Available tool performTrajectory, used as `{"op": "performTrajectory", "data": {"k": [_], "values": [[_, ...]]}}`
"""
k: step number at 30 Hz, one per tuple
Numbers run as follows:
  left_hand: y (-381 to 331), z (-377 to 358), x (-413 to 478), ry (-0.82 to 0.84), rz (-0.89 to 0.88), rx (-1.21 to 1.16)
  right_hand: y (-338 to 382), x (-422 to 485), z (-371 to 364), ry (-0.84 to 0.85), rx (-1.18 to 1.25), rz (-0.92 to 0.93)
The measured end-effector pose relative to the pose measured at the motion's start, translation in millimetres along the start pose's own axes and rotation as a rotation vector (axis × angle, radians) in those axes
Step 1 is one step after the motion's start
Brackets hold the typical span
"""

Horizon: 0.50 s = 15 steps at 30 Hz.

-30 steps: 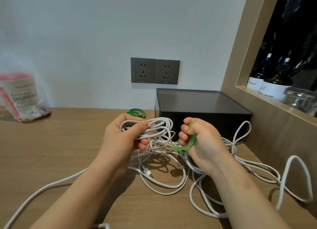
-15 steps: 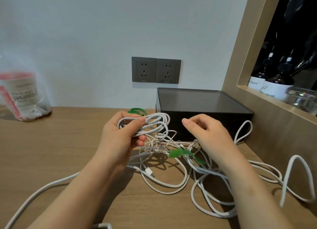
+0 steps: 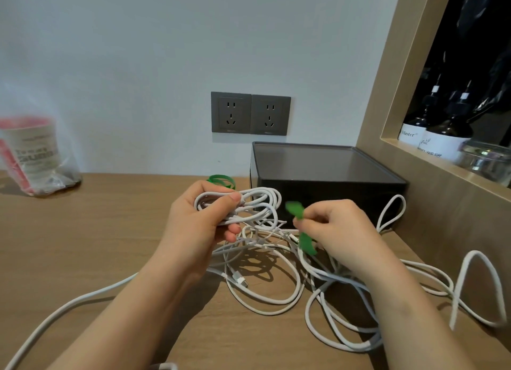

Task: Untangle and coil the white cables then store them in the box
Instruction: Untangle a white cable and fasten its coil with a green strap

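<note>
My left hand [image 3: 197, 223] grips a coiled bundle of white cable [image 3: 249, 203] a little above the wooden desk. My right hand [image 3: 336, 232] pinches a green strap [image 3: 300, 225] just right of the bundle; the strap's lower end hangs down over the tangle. Loose white cables [image 3: 276, 286] lie tangled on the desk under and between both hands, with loops trailing right and one long strand running off to the lower left. The dark box [image 3: 326, 173] stands behind the hands against the wall, its lid on.
A second green strap [image 3: 221, 181] lies on the desk behind my left hand. A bagged cup [image 3: 33, 153] sits at far left. Two wall sockets [image 3: 250, 113] are above the box. A wooden shelf frame [image 3: 414, 162] with bottles rises at right.
My right hand let the green strap drop onto the cables half a second ago and has now picked it up again, lifting it beside the coil. My left hand kept its hold on the coil.
</note>
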State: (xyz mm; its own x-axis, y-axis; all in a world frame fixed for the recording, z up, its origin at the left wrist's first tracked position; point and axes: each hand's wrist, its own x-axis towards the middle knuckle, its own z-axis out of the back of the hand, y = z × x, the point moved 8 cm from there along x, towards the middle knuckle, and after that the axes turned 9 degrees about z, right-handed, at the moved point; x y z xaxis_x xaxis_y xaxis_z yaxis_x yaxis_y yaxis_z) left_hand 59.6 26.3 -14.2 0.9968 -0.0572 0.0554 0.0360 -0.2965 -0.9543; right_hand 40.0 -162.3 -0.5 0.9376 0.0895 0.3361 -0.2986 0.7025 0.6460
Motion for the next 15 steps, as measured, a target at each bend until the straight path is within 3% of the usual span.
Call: {"op": "performTrajectory", "data": {"k": [2, 9, 15], "values": [[0.4, -7.8, -3.2, 0.052, 0.002, 0.004, -0.8, 0.6, -1.6, -0.097, 0.166, -0.046], [12.2, -29.8, -11.2, 0.199, 0.088, 0.012, 6.2, 3.2, -23.8, -0.176, 0.631, -0.177], [12.5, -27.6, -8.4, 0.171, 0.093, 0.007, 15.7, 2.4, -24.9, -0.127, 0.675, -0.085]]}}
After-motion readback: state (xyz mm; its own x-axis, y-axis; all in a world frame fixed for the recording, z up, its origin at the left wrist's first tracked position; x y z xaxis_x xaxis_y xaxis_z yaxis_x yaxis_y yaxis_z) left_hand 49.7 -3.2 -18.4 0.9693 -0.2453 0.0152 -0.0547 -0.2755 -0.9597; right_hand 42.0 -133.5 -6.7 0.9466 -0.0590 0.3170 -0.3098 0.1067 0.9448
